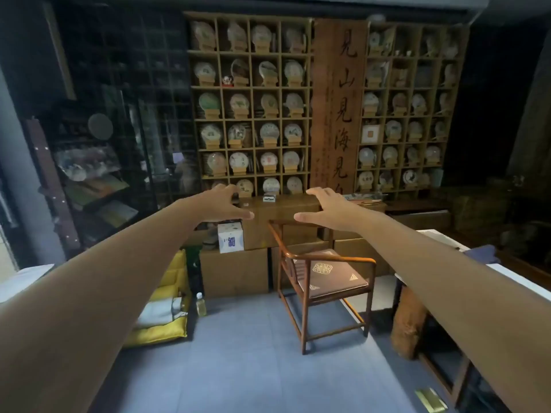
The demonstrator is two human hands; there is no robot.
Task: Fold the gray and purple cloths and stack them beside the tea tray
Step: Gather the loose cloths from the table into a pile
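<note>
Both my arms stretch straight out in front of me, palms down, holding nothing. My left hand [222, 205] hovers with fingers spread and slightly bent. My right hand [326, 208] does the same, a little to its right. A dark bluish-purple cloth [483, 254] lies bunched on the table [507, 274] at the right edge, just beyond my right forearm. No gray cloth and no tea tray can be seen in this view.
A wooden chair [325, 278] with a brown cushion stands on the grey floor ahead. Cardboard boxes [235, 272] line the base of a shelf wall of tea cakes [253, 108]. Yellow cushions [167, 311] and a bottle [201, 304] lie at left.
</note>
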